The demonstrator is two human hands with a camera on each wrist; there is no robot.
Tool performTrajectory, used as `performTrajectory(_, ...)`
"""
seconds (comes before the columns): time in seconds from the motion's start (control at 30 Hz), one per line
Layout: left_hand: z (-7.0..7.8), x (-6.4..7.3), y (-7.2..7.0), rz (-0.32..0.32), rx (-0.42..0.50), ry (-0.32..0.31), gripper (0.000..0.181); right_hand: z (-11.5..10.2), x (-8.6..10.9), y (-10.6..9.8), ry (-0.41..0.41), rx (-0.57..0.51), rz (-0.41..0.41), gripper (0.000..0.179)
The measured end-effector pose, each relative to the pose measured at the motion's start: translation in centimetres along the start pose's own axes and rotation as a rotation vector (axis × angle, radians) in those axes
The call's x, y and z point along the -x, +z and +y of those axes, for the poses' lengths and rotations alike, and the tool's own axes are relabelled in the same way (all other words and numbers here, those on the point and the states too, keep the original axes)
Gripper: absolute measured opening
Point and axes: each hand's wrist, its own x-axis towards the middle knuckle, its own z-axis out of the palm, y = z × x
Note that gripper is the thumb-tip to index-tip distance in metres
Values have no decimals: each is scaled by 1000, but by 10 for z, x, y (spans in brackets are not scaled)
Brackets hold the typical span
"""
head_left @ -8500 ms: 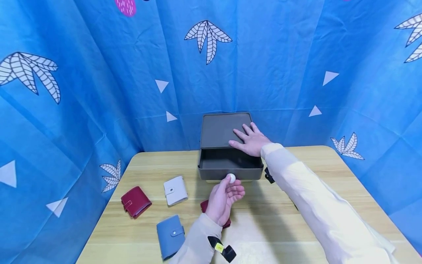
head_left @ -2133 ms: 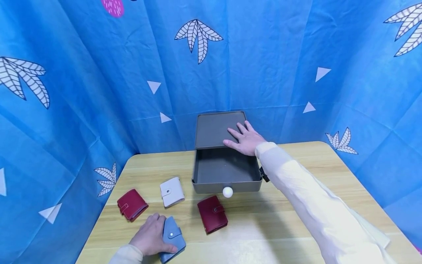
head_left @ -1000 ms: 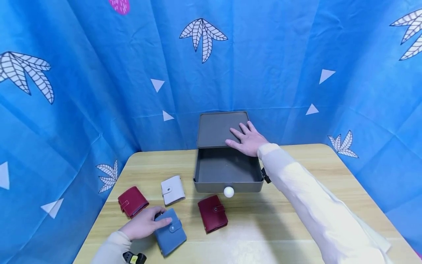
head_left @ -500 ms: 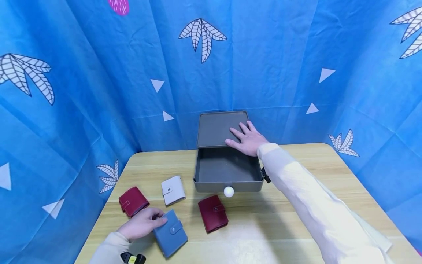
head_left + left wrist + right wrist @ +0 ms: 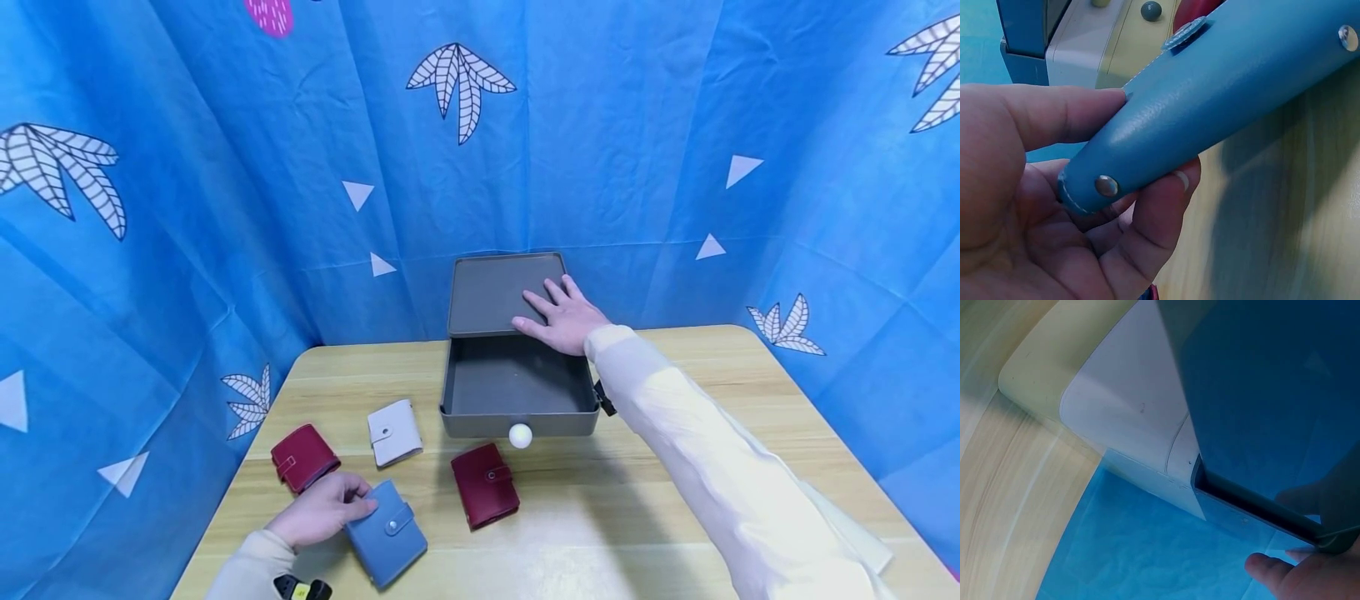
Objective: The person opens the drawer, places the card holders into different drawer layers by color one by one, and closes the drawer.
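My left hand (image 5: 321, 510) pinches the left edge of a blue snap wallet (image 5: 387, 535), thumb on top and fingers below in the left wrist view. The wallet (image 5: 1204, 94) shows its rounded spine with two metal rivets there. My right hand (image 5: 566, 319) lies with spread fingers on the dark grey top (image 5: 495, 292) of a small drawer unit. Its grey drawer (image 5: 459, 425) is pulled out, with a round white knob (image 5: 521, 436) on the front. In the right wrist view, the right hand's fingers (image 5: 1267, 570) show beside the top's rim.
A red wallet (image 5: 484, 487) lies in front of the drawer. A white wallet (image 5: 395, 433) and another red wallet (image 5: 304, 458) lie to the left on the wooden table (image 5: 750, 392). Blue curtain (image 5: 615, 150) hangs behind and at both sides.
My left hand has gone from the drawer knob to the blue wallet and now pinches its left edge. The drawer stands further out than at first. My right hand stays on the top.
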Motion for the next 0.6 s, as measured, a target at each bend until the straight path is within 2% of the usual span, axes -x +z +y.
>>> performTrajectory(0.4,2,2,0,19,51,-40,24,0,0,0,-3,-6,2,84)
performTrajectory(0.6,0,-1,-1,27,76,-30,26,0,0,0,-3,-7,13,84)
